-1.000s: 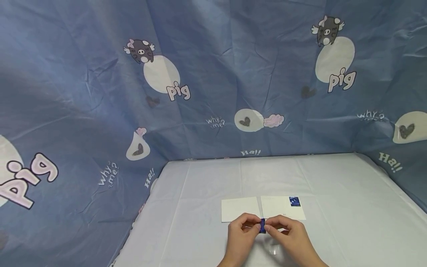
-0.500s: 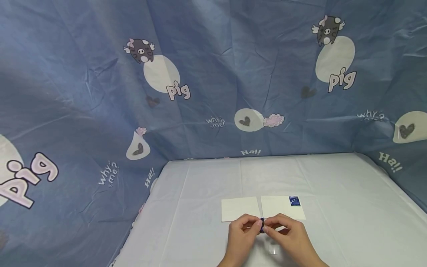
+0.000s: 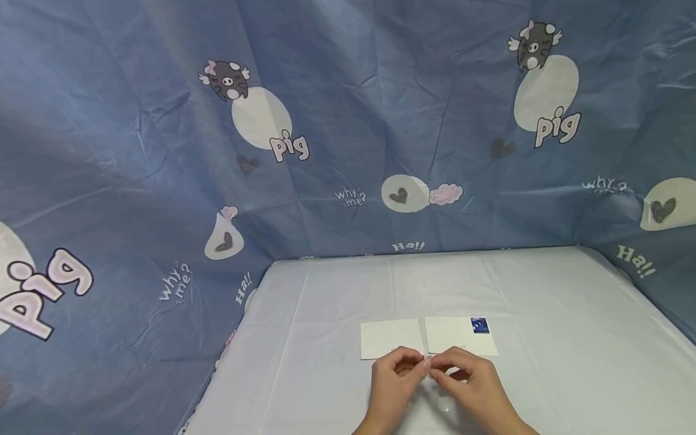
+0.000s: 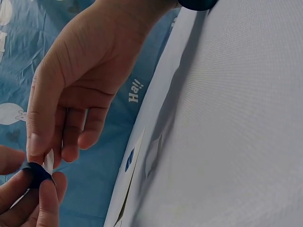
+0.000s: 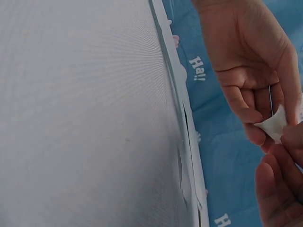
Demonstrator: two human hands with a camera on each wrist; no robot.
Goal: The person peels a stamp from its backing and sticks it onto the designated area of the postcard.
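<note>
Both hands meet over the near middle of the table, thumbs and fingertips together. My left hand (image 3: 394, 380) and my right hand (image 3: 475, 383) pinch a small blue stamp-like sticker (image 4: 39, 175) between them. Its blue side is bent in the left wrist view, with a white flap (image 4: 49, 161) standing off beside it. From the right wrist view, a white curled piece (image 5: 274, 124) shows between the fingertips. Fingers hide most of the sticker in the head view. Just beyond the hands lie two pale envelopes or cards, a left one (image 3: 388, 338) and a right one (image 3: 448, 335).
A blue stamp (image 3: 480, 325) sits at the upper right corner of the right envelope or card. Below the hands, a small clear, shiny piece (image 3: 446, 403) rests on the white-covered table (image 3: 326, 290). Blue printed curtains (image 3: 337, 121) stand behind and at the sides.
The sticker's blue face has turned out of sight in the head view, and only a pale bit shows at the fingertips. The hands have barely shifted.
</note>
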